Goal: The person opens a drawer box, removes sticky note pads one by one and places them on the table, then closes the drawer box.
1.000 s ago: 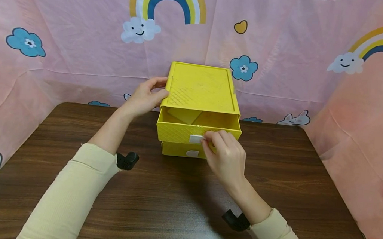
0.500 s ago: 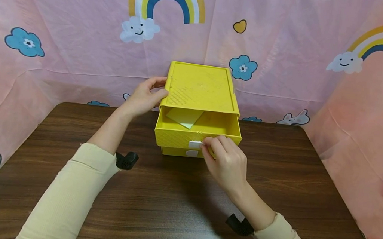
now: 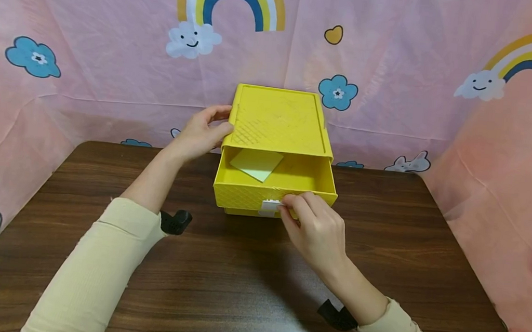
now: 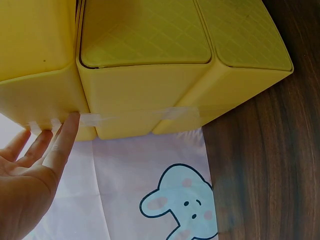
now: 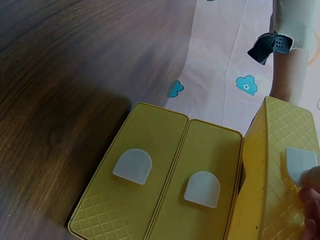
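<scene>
A yellow drawer unit (image 3: 279, 116) stands at the back of the table, its top drawer (image 3: 237, 197) pulled well out. Inside that drawer lies a pale, flat, paper-like piece (image 3: 258, 164), with its rear part hidden under the top of the unit. My right hand (image 3: 315, 227) pinches the white handle (image 3: 269, 206) on the drawer's front. On the unit's left side rests my left hand (image 3: 200, 134); in the left wrist view its outstretched fingers (image 4: 62, 142) touch the yellow side wall. Two lower drawers, pushed in, show in the right wrist view, each with a white handle (image 5: 202, 190).
The dark wooden table (image 3: 219, 287) extends in front of the unit and to both sides. Directly behind hangs a pink cloth (image 3: 128, 72) printed with rainbows, clouds and flowers. Clear tape (image 4: 175, 112) runs along the unit's side.
The top drawer has slid further out toward me, with my right hand moving along on its handle. More of the pale piece inside shows. My left hand has stayed at the unit's side.
</scene>
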Demonstrator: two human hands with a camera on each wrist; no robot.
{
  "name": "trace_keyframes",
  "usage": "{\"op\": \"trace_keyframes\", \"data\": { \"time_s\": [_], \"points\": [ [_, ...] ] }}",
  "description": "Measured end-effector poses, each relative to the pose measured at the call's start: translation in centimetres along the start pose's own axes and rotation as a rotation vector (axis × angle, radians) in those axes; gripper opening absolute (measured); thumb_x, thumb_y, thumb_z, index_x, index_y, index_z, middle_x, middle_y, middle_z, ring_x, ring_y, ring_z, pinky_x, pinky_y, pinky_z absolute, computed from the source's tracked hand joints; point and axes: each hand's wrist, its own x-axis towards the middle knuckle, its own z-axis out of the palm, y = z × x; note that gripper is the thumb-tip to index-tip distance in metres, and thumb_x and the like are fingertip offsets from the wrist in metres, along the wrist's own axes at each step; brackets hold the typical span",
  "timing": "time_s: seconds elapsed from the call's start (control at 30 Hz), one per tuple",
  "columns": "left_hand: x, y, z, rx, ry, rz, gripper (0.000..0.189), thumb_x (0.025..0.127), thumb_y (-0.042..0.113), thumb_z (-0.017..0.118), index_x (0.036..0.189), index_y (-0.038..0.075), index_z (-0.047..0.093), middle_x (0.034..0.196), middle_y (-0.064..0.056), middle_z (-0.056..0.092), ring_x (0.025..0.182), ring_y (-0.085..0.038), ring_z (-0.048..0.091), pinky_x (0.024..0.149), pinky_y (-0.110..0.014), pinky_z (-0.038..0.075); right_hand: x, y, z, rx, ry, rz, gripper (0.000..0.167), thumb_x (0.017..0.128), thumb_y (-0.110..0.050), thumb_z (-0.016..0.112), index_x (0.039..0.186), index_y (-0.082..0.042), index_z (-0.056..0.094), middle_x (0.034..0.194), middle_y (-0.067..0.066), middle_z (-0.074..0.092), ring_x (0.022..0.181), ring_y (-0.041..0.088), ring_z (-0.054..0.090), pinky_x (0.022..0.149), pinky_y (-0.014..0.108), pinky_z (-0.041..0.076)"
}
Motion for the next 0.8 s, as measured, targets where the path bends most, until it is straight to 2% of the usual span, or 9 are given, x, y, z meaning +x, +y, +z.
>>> {"op": "trace_keyframes", "data": {
  "time_s": [0.23, 0.5, 0.8],
  "points": [
    [0.08, -0.05, -0.11, 0.013, 0.000, 0.004, 0.054, 0.092, 0.027, 0.048, 0.142, 0.013, 0.034, 0.142, -0.005, 0.039, 0.118, -0.019, 0.048, 0.084, -0.034, 0.051, -0.12, -0.05, -0.27, 0.001, 0.011, -0.027, 0.008, 0.078, -0.013, 0.070, 0.083, -0.009, 0.065, 0.071, 0.000, 0.059, 0.058, 0.012, 0.051, 0.047, 0.024, 0.043],
    [-0.01, -0.11, -0.09, 0.014, 0.001, 0.012, 0.054, 0.092, 0.026, 0.048, 0.142, 0.012, 0.034, 0.142, -0.005, 0.039, 0.118, -0.019, 0.047, 0.082, -0.032, 0.051, -0.33, -0.41, -0.72, -0.001, -0.017, -0.028, 0.006, 0.080, -0.014, 0.068, 0.084, -0.009, 0.066, 0.070, -0.001, 0.058, 0.056, 0.010, 0.049, 0.043, 0.023, 0.040],
    [-0.01, -0.20, -0.07, 0.007, -0.002, 0.018, 0.054, 0.092, 0.026, 0.048, 0.142, 0.012, 0.033, 0.142, -0.006, 0.039, 0.117, -0.020, 0.048, 0.084, -0.035, 0.051, -0.54, -0.63, -0.98, -0.004, 0.023, -0.070, 0.007, 0.084, -0.016, 0.063, 0.082, -0.010, 0.065, 0.069, -0.003, 0.057, 0.054, 0.008, 0.047, 0.041, 0.022, 0.039]
  ]
}}
